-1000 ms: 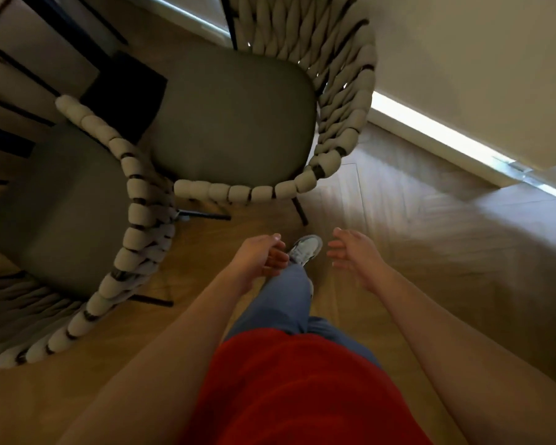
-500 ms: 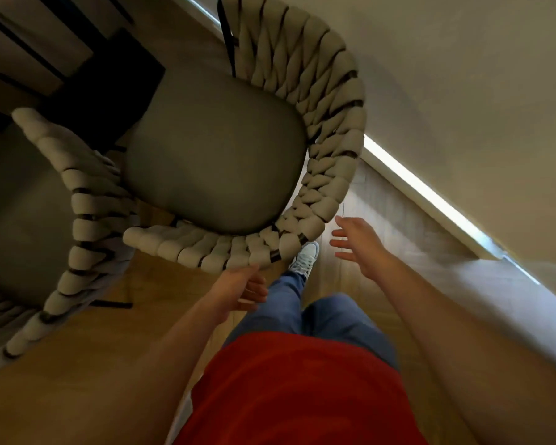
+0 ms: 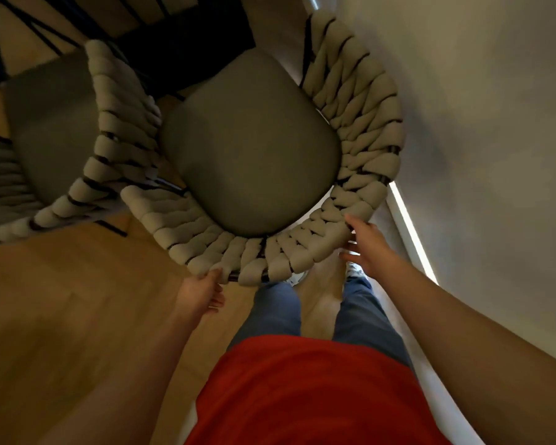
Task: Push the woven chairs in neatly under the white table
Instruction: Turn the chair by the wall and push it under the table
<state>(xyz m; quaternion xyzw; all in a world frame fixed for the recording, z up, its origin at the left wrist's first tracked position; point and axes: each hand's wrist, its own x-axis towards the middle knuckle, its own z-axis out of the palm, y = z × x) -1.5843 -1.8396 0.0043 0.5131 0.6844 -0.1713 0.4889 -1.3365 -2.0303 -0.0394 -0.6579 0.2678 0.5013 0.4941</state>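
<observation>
A woven chair [image 3: 257, 149] stands on the herringbone wood floor [image 3: 61, 316], its right side beside a pale wall [image 3: 479, 107] with a lit strip [image 3: 411, 226] along the base. Left hand [image 3: 199, 292] and right hand [image 3: 366, 245] touch its rear rim, fingers relaxed. A second chair [image 3: 55, 123] sits just left.

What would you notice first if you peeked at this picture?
A big woven chair with a grey seat fills the middle, seen from above. Both hands reach its back rim: the left hand touches the bottom edge, the right hand the right side. A red shirt fills the bottom.
</observation>
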